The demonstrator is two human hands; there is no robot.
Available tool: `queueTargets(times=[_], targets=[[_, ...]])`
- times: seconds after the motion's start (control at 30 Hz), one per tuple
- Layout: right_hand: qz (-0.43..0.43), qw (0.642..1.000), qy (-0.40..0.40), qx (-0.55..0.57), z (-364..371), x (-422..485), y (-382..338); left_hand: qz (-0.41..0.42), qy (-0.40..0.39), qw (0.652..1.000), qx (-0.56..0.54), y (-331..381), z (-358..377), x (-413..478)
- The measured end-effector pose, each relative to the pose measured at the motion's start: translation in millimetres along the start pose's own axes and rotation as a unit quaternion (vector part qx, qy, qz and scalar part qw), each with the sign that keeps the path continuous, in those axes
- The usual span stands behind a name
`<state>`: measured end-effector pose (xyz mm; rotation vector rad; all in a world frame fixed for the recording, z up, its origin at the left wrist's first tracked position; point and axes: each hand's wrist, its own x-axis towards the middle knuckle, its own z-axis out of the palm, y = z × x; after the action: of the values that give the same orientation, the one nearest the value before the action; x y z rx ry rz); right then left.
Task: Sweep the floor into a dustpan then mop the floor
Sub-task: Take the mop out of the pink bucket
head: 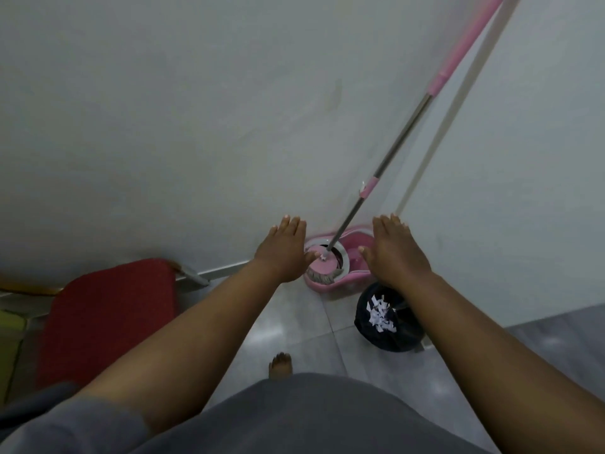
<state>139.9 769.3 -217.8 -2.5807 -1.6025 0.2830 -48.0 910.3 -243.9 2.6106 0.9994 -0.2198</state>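
Glossy grey floor tiles [294, 326], a pink plastic bucket [355, 253], and a metal mop shaft [401, 139].

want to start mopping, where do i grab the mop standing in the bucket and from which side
Probably the mop by its bare metal pole just above the lower pink collar, wrapped by the right hand from the open front. It leans up and right toward the wall with its head in the bucket, so the back is blocked.

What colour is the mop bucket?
Pink, with a white ring; the mop bucket shows best in the head view.
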Motion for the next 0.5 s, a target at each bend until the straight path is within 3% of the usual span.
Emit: queueTargets(times=[0.23,0.5], targets=[[0.056,0.998,0.01,0.037,-9,68,1,0.044,-0.013,0.999,0.018,-15,-30,88],[0.103,0.993,0.004,0.06,-4,142,54,0.09,-0.019,0.995,0.041,3,-30,180]])
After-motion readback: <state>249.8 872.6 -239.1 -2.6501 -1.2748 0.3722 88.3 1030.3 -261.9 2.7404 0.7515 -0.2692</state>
